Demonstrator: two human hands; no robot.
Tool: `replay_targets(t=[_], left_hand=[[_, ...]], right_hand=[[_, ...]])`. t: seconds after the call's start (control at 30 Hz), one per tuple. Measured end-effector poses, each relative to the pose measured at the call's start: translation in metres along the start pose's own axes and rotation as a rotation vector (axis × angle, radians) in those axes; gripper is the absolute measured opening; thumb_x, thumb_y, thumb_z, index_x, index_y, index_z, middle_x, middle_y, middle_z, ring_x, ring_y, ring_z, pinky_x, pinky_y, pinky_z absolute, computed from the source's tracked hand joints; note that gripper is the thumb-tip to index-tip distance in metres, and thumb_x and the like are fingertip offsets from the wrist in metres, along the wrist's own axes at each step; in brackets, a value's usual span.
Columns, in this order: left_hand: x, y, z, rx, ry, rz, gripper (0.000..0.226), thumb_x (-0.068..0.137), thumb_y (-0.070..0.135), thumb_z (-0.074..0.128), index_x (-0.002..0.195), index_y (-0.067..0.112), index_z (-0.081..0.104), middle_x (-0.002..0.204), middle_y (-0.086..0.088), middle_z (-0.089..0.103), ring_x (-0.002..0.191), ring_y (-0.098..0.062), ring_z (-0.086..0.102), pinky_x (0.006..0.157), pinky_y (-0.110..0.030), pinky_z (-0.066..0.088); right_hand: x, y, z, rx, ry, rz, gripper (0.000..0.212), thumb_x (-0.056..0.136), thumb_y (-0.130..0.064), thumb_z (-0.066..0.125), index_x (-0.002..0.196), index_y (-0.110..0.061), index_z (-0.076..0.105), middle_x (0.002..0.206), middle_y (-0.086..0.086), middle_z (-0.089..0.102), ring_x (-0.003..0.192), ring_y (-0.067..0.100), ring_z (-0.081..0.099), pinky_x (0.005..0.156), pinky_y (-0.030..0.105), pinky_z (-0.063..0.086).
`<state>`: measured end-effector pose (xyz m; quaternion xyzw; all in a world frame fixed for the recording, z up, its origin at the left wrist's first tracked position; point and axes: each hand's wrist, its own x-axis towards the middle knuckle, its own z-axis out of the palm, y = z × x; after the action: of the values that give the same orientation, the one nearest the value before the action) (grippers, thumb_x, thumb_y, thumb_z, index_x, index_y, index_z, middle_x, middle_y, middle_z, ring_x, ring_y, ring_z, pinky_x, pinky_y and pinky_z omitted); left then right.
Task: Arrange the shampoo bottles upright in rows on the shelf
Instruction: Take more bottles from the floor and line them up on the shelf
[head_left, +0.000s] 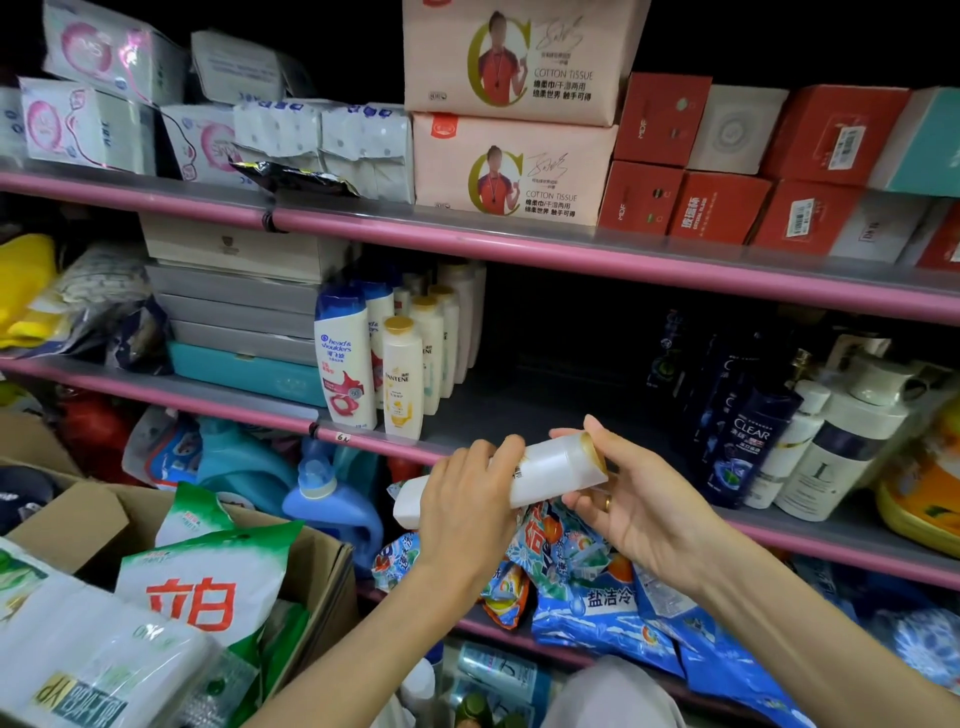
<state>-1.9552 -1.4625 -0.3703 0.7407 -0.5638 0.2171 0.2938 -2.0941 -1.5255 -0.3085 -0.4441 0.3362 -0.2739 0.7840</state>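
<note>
In front of the shelf (519, 410), a white bottle (540, 475) lies sideways in both hands. The left hand (470, 499) wraps its middle. The right hand (618, 499) pinches the gold cap end. Its long side runs left to right, so it must tip up, cap on top, to stand beside the Pantene row (402, 382).

Both forearms reach in from below; left hand (467, 499) curls knuckles-up, right hand (618, 493) cups palm-up, fingers bent, close together.
</note>
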Motion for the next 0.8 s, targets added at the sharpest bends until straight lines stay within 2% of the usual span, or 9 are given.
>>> replay_targets(t=[0.13, 0.27, 0.37, 0.47, 0.53, 0.6, 0.7, 0.8], left_hand=[[0.002, 0.001, 0.003, -0.007, -0.064, -0.072, 0.055, 0.038, 0.009, 0.085, 0.088, 0.015, 0.062, 0.065, -0.002, 0.055, 0.053, -0.023, 0.052, 0.050, -0.027, 0.027], [-0.003, -0.002, 0.010, -0.087, -0.145, -0.163, 0.042, 0.066, 0.013, 0.074, 0.104, 0.015, 0.056, 0.081, -0.004, 0.059, 0.070, -0.028, 0.057, 0.058, -0.031, 0.029], [0.005, -0.003, 0.012, -0.050, -0.162, -0.147, 0.046, 0.059, 0.014, 0.079, 0.099, 0.015, 0.056, 0.075, -0.004, 0.058, 0.063, -0.026, 0.057, 0.053, -0.031, 0.027], [0.013, -0.010, 0.014, -0.114, -0.147, -0.160, 0.045, 0.070, 0.019, 0.071, 0.107, 0.019, 0.046, 0.088, -0.001, 0.054, 0.075, -0.024, 0.056, 0.057, -0.029, 0.029], [0.015, -0.020, 0.019, -0.246, -0.166, -0.242, 0.040, 0.075, 0.025, 0.065, 0.103, 0.025, 0.037, 0.091, 0.005, 0.048, 0.076, -0.019, 0.054, 0.054, -0.027, 0.033], [0.019, -0.030, 0.023, -0.367, -0.195, -0.357, 0.037, 0.074, 0.029, 0.063, 0.094, 0.028, 0.032, 0.089, 0.006, 0.046, 0.074, -0.018, 0.054, 0.051, -0.028, 0.036], [0.028, -0.037, 0.030, -0.501, -0.189, -0.498, 0.039, 0.074, 0.027, 0.067, 0.096, 0.024, 0.035, 0.090, 0.002, 0.052, 0.078, -0.019, 0.057, 0.056, -0.031, 0.047], [0.044, -0.037, 0.036, -0.627, -0.124, -0.557, 0.041, 0.076, 0.034, 0.069, 0.100, 0.023, 0.039, 0.093, 0.002, 0.054, 0.080, -0.014, 0.057, 0.062, -0.032, 0.053]], right_hand=[[0.009, 0.000, 0.005, -0.025, 0.052, 0.014, 0.043, 0.084, -0.043, 0.061, 0.107, -0.008, 0.070, 0.098, 0.019, 0.069, 0.058, 0.016, 0.061, 0.050, 0.022, 0.054], [0.019, 0.002, 0.011, -0.126, 0.118, 0.018, 0.049, 0.085, -0.046, 0.061, 0.110, -0.003, 0.060, 0.096, 0.022, 0.070, 0.060, 0.020, 0.063, 0.054, 0.026, 0.055], [0.027, 0.007, 0.017, -0.350, 0.129, -0.127, 0.048, 0.086, -0.052, 0.057, 0.105, -0.008, 0.059, 0.082, 0.014, 0.071, 0.064, 0.021, 0.066, 0.058, 0.026, 0.056], [0.040, 0.004, 0.025, -0.537, 0.188, -0.300, 0.035, 0.090, -0.046, 0.056, 0.104, -0.014, 0.059, 0.089, 0.012, 0.069, 0.069, 0.017, 0.070, 0.060, 0.027, 0.058], [0.051, -0.008, 0.031, -0.700, 0.212, -0.432, 0.028, 0.088, -0.045, 0.059, 0.099, -0.020, 0.058, 0.091, 0.008, 0.067, 0.071, 0.014, 0.068, 0.058, 0.027, 0.057], [0.063, -0.022, 0.038, -0.778, 0.196, -0.552, 0.025, 0.085, -0.044, 0.062, 0.099, -0.024, 0.055, 0.088, 0.004, 0.067, 0.065, 0.009, 0.066, 0.051, 0.021, 0.052], [0.080, -0.031, 0.051, -0.838, 0.161, -0.598, 0.043, 0.078, -0.050, 0.069, 0.107, -0.026, 0.048, 0.086, -0.003, 0.067, 0.059, 0.001, 0.065, 0.047, 0.013, 0.046], [0.102, -0.027, 0.057, -0.954, 0.136, -0.568, 0.052, 0.070, -0.053, 0.073, 0.109, -0.027, 0.051, 0.095, -0.012, 0.065, 0.079, 0.002, 0.065, 0.060, 0.022, 0.053]])
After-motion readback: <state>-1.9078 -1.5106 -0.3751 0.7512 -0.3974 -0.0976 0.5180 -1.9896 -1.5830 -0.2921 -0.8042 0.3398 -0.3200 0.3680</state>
